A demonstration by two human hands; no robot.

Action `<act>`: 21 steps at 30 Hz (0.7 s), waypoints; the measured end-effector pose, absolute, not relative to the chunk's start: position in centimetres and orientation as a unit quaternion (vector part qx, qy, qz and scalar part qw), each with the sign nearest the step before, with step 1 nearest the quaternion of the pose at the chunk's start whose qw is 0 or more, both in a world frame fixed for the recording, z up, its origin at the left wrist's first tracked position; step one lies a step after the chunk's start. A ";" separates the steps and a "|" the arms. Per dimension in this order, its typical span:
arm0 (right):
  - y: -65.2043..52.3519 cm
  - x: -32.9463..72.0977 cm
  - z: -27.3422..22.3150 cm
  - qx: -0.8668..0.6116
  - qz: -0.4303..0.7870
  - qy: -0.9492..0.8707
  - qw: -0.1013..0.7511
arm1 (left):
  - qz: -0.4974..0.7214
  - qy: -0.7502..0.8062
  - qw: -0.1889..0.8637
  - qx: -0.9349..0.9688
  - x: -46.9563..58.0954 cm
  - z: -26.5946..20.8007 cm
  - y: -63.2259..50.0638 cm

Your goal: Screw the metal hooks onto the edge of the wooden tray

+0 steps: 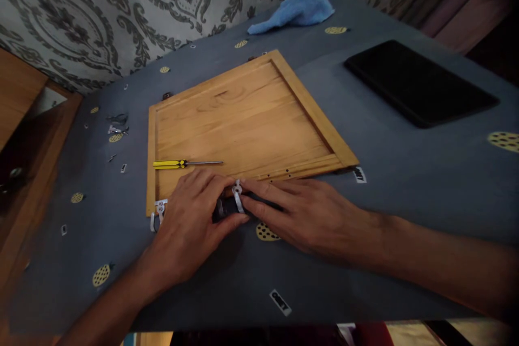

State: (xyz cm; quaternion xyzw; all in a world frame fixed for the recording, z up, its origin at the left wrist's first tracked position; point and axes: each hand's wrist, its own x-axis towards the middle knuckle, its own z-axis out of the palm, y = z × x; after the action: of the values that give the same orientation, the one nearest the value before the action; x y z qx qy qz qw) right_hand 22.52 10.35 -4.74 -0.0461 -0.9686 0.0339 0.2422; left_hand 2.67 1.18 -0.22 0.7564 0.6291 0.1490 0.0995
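A metal hinge [238, 196] sits at the near edge of a framed wooden door panel [239, 119], which lies flat. My left hand [192, 213] is curled beside it, thumb and forefinger pinching at the hinge; a dark part between them is only partly visible. From the other side, the fingertips of my right hand [310, 213] press on the same hinge. Another metal hinge [160, 211] is at the panel's near left corner, partly behind my left hand. A yellow and black screwdriver [170, 164] rests across the panel, its shaft pointing right.
Small metal parts [116, 125] lie on the grey tablecloth [324, 286] to the left. A black tablet-like slab [421, 84] is at the right. Near the patterned wall at the back lies a blue cloth [300, 11]. Wooden furniture [52, 135] stands along the left.
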 end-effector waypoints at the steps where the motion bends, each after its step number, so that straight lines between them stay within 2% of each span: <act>1: 10.4 22.5 -4.7 -0.046 0.032 -0.970 0.236 | 0.149 0.630 0.098 0.756 2.7 -0.2 1.2; 6: 10.3 22.6 -4.4 -0.052 0.019 -0.975 0.214 | 0.141 0.631 0.095 0.757 2.5 -0.1 1.2; 21: 10.1 22.4 -4.5 -0.059 0.020 -0.972 0.228 | 0.119 0.636 0.070 0.760 2.2 0.1 0.9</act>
State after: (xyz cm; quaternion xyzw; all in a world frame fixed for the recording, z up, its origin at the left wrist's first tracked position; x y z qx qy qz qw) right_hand 22.42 10.09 -4.52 -0.0588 -0.9718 0.0204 0.2276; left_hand 2.24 0.91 0.10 0.7595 0.6357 0.1190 0.0699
